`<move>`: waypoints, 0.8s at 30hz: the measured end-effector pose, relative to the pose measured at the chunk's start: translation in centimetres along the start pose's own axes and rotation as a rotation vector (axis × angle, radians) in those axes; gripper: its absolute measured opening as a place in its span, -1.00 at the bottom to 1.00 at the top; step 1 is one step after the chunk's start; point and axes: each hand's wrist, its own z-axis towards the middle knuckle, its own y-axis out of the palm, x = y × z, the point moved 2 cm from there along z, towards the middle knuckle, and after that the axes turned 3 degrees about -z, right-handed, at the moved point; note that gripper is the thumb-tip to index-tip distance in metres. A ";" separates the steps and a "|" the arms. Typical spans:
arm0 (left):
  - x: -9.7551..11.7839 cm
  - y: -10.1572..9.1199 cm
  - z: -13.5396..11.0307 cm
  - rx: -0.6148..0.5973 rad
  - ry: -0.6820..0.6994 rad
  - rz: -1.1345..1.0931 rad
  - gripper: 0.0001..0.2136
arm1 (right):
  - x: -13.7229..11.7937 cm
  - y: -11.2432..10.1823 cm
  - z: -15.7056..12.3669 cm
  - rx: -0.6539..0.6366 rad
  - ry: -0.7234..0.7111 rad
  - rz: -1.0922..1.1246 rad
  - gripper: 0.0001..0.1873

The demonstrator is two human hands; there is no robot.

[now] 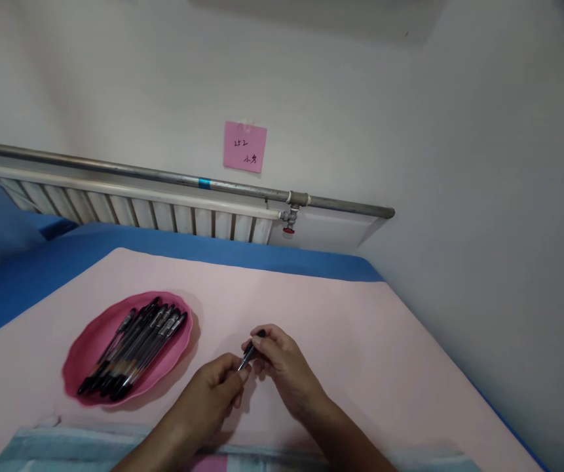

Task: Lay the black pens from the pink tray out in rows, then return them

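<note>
Both my hands meet over the pink cloth (360, 328), just right of a pink tray (90, 341). Between them is a black pen (249, 352). My right hand (282, 367) curls its fingers round the pen's upper end. My left hand (213, 393) pinches the lower end with closed fingers. Several more black pens (137, 347) lie side by side in the tray, slanting from lower left to upper right.
The pink cloth lies on a blue sheet (40, 269). Behind it a white radiator (139, 210) and a grey pipe (164, 176) run along the wall, which carries a pink note (245, 146). A striped towel edge (90, 446) lies at the front.
</note>
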 end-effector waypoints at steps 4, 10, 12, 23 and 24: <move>0.1 -0.1 -0.1 -0.011 -0.026 0.042 -0.70 | -0.3 0.2 -0.1 -0.006 -0.032 -0.035 -0.78; 0.2 -0.1 -0.1 0.009 -0.015 0.045 -0.70 | -0.5 0.4 -0.3 -0.033 -0.030 0.021 -0.79; 0.4 -0.1 0.0 0.016 -0.008 0.036 -0.71 | -0.5 0.5 -0.3 -0.050 -0.033 0.023 -0.79; 0.9 -0.4 0.0 -0.011 0.062 0.110 -0.71 | -0.2 0.7 -0.3 -0.049 -0.113 -0.169 -0.79; 1.1 -0.5 -0.1 -0.009 0.070 0.115 -0.71 | -0.2 0.7 -0.3 -0.055 -0.110 -0.159 -0.77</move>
